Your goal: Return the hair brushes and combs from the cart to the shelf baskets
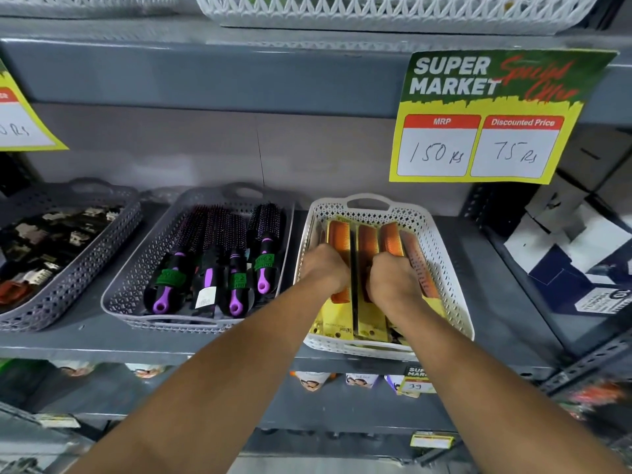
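White plastic basket on shelf: both hands inside. Left hand, right hand curled on orange combs; finger grip hidden, cannot tell. Advice: square packs upright, aligned. Brushes in grey basket alongside.

Three baskets, four brushes

In the white basket on my shelf, the amber combs on yellow cards stand on edge in a tight row, teeth upward. Left of that basket, the grey basket holds black-and-purple round brushes lying handles toward me.
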Tool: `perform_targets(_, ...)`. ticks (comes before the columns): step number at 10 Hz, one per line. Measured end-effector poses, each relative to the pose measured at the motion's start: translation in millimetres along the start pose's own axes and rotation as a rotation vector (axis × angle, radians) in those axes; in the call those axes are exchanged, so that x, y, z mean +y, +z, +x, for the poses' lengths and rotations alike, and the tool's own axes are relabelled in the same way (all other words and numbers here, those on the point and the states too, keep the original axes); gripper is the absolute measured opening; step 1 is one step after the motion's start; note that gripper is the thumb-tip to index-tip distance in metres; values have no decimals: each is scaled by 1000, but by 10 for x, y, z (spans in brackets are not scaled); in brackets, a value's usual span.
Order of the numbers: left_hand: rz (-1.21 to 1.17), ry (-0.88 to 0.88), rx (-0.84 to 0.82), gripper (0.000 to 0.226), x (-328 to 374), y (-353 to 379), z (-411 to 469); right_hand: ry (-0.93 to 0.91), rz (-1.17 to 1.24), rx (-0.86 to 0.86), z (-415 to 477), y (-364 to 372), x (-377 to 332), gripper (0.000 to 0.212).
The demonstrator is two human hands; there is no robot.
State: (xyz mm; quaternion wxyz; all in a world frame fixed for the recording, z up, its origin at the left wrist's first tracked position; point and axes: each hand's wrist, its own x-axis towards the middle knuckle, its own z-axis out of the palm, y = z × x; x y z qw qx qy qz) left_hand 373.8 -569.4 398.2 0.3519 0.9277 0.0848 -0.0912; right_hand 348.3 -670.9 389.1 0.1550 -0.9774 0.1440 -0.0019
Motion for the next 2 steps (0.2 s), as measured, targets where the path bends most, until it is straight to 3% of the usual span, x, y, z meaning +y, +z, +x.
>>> perform_targets(2, 112, 29, 13, 36, -11, 30, -39, 21, 58, 25, -96, -35, 13, 29)
